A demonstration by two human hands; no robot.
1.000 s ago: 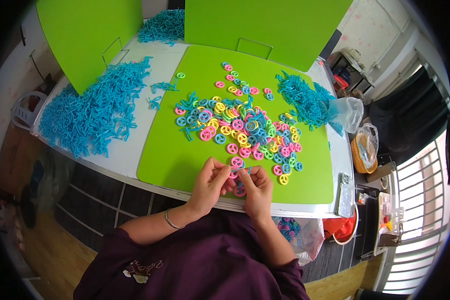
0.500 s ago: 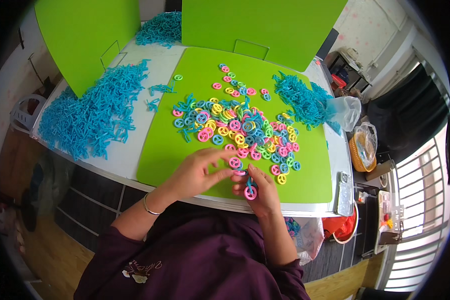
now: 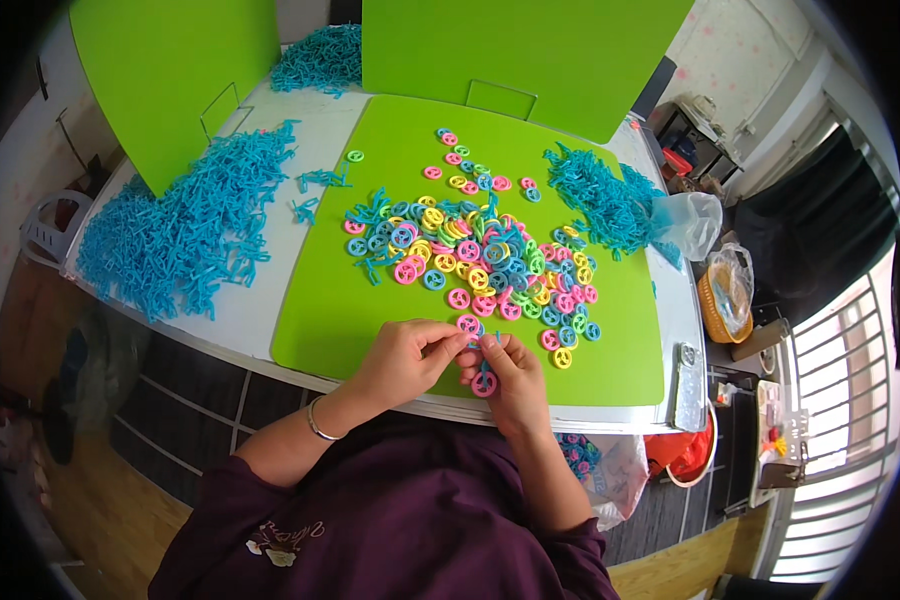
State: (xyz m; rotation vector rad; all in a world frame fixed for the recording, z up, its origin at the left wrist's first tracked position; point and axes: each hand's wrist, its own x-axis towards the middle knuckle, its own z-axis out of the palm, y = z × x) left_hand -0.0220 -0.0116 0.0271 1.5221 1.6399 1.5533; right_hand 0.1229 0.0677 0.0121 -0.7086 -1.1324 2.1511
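My left hand (image 3: 408,358) and my right hand (image 3: 510,372) meet at the near edge of a green mat (image 3: 350,300). The left fingertips pinch a pink plastic wheel (image 3: 468,324). The right hand holds a second pink wheel (image 3: 484,384) that hangs below its fingers on a thin blue piece. Just beyond the hands lies a heap of small pink, yellow, blue and green wheels (image 3: 485,262).
A big pile of blue plastic sticks (image 3: 185,235) covers the white table at left. A smaller blue pile (image 3: 600,195) and a clear bag (image 3: 688,222) lie at right. Green upright boards (image 3: 515,50) stand behind. A bag of parts (image 3: 595,465) hangs below the table edge.
My left hand reached out to the heap half a second ago, then came back with a pink wheel. Both hands are together again at the mat's near edge.
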